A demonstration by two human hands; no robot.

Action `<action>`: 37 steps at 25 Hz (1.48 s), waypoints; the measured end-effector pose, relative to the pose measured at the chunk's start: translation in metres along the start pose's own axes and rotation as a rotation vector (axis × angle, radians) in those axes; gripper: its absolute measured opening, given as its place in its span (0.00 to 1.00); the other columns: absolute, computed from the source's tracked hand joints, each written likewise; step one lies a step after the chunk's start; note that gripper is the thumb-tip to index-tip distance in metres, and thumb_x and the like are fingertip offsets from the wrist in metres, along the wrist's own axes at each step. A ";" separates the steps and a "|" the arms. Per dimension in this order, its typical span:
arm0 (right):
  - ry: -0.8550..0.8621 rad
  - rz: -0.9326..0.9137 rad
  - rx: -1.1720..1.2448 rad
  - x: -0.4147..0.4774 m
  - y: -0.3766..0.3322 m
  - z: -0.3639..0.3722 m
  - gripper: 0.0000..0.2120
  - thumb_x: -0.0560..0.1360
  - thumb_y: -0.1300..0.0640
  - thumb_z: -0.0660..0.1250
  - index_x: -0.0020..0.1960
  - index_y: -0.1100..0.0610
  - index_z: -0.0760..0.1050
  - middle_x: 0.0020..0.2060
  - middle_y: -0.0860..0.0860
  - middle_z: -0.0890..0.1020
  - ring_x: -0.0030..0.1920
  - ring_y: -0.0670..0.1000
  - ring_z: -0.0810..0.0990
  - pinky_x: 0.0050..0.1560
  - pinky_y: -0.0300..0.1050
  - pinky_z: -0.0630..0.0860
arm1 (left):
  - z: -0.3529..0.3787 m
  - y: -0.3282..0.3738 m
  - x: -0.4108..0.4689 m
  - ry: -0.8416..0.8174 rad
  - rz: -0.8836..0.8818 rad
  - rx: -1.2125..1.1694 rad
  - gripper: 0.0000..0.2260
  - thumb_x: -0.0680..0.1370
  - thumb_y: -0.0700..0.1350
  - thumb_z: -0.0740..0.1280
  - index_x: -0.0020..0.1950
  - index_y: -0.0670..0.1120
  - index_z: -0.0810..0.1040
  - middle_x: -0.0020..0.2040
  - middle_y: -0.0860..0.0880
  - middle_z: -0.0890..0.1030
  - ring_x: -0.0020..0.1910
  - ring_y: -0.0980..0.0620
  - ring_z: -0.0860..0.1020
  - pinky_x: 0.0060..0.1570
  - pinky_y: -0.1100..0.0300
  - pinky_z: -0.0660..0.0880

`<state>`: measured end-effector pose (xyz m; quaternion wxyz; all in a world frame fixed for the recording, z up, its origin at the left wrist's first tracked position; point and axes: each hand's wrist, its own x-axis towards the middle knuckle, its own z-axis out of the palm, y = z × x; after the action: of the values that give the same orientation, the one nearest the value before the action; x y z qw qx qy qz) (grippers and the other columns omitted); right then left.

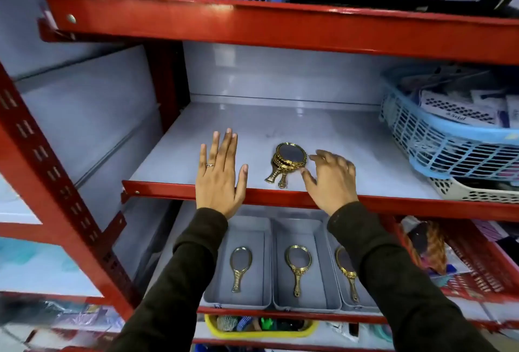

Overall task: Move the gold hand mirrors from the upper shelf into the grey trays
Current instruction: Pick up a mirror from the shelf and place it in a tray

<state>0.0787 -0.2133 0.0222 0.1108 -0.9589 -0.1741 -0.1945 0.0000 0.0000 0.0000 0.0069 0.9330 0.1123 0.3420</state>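
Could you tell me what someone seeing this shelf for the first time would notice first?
Probably the small stack of gold mirrors near the front of the grey shelf, with the left hand spread flat beside it and the right hand reaching in, not yet gripping. Next, the three grey trays on the shelf below, each holding one gold mirror, and the bright red frame around everything.

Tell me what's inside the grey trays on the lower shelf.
Each of the three grey trays holds one gold hand mirror: left, middle, right. The right sleeve covers most of the right tray, so anything else in it can't be seen.
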 end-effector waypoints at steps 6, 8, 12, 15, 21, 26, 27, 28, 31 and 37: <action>-0.191 0.252 0.174 0.026 -0.001 0.012 0.17 0.78 0.46 0.64 0.56 0.56 0.84 0.53 0.57 0.86 0.54 0.60 0.83 0.56 0.49 0.77 | 0.027 -0.009 0.006 -0.003 0.015 0.056 0.30 0.79 0.55 0.49 0.79 0.45 0.53 0.80 0.48 0.52 0.79 0.48 0.48 0.77 0.49 0.46; -0.240 0.326 0.324 0.037 0.003 0.013 0.14 0.76 0.49 0.68 0.53 0.57 0.86 0.51 0.56 0.87 0.52 0.59 0.83 0.56 0.48 0.78 | 0.030 -0.012 0.009 0.022 0.038 0.064 0.30 0.78 0.54 0.50 0.79 0.45 0.53 0.80 0.47 0.53 0.79 0.47 0.49 0.77 0.49 0.46; -0.368 0.509 0.679 0.051 0.010 0.010 0.13 0.70 0.53 0.76 0.48 0.61 0.86 0.39 0.57 0.85 0.36 0.53 0.81 0.38 0.46 0.81 | 0.031 -0.012 0.009 0.067 0.035 0.071 0.30 0.78 0.53 0.49 0.78 0.44 0.54 0.79 0.47 0.56 0.78 0.47 0.51 0.77 0.49 0.47; -0.476 0.633 0.964 0.053 0.015 -0.001 0.15 0.68 0.59 0.78 0.52 0.65 0.84 0.41 0.59 0.85 0.33 0.50 0.80 0.29 0.38 0.77 | 0.030 -0.012 0.009 0.058 0.035 0.076 0.30 0.77 0.53 0.49 0.78 0.43 0.55 0.79 0.47 0.57 0.78 0.47 0.53 0.77 0.49 0.46; -0.579 0.673 1.275 0.039 0.026 -0.028 0.16 0.69 0.57 0.77 0.54 0.62 0.84 0.35 0.51 0.88 0.34 0.46 0.82 0.29 0.33 0.78 | 0.023 -0.009 0.007 0.038 0.005 0.069 0.30 0.77 0.52 0.48 0.78 0.44 0.56 0.79 0.47 0.57 0.79 0.46 0.53 0.77 0.48 0.49; -0.621 0.580 1.321 0.009 0.039 -0.055 0.16 0.68 0.56 0.77 0.55 0.60 0.85 0.41 0.53 0.89 0.32 0.46 0.86 0.30 0.34 0.82 | 0.022 -0.008 0.006 0.022 0.001 0.048 0.30 0.77 0.52 0.50 0.79 0.44 0.53 0.79 0.48 0.55 0.79 0.47 0.51 0.77 0.49 0.45; -0.644 0.550 1.318 0.001 0.041 -0.060 0.17 0.67 0.56 0.77 0.54 0.59 0.85 0.41 0.53 0.89 0.31 0.46 0.86 0.29 0.34 0.82 | 0.022 -0.007 0.006 0.019 -0.001 0.054 0.30 0.77 0.52 0.50 0.79 0.45 0.53 0.79 0.48 0.54 0.79 0.47 0.51 0.77 0.49 0.44; -0.671 0.521 1.310 -0.009 0.044 -0.065 0.18 0.65 0.56 0.77 0.54 0.59 0.85 0.41 0.54 0.89 0.30 0.45 0.86 0.29 0.34 0.82 | 0.022 -0.007 0.006 0.016 -0.003 0.059 0.30 0.77 0.52 0.50 0.79 0.45 0.53 0.80 0.48 0.54 0.79 0.47 0.51 0.77 0.49 0.44; -0.786 0.437 1.253 -0.038 0.057 -0.070 0.17 0.66 0.58 0.75 0.54 0.59 0.85 0.39 0.54 0.89 0.28 0.44 0.85 0.28 0.34 0.82 | 0.022 -0.007 0.006 0.015 -0.007 0.059 0.30 0.77 0.52 0.49 0.79 0.45 0.53 0.80 0.48 0.54 0.79 0.47 0.51 0.77 0.49 0.45; -0.965 0.522 1.192 -0.100 0.100 -0.042 0.17 0.63 0.61 0.74 0.52 0.61 0.85 0.42 0.57 0.89 0.33 0.47 0.88 0.31 0.35 0.82 | 0.025 -0.005 0.005 0.016 -0.013 0.084 0.30 0.78 0.52 0.49 0.79 0.45 0.51 0.80 0.47 0.52 0.79 0.46 0.50 0.76 0.52 0.38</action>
<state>0.0155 -0.3454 0.0040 0.5579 -0.7267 -0.0478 0.3980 0.0185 0.0080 -0.0159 -0.0307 0.9288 0.1329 0.3446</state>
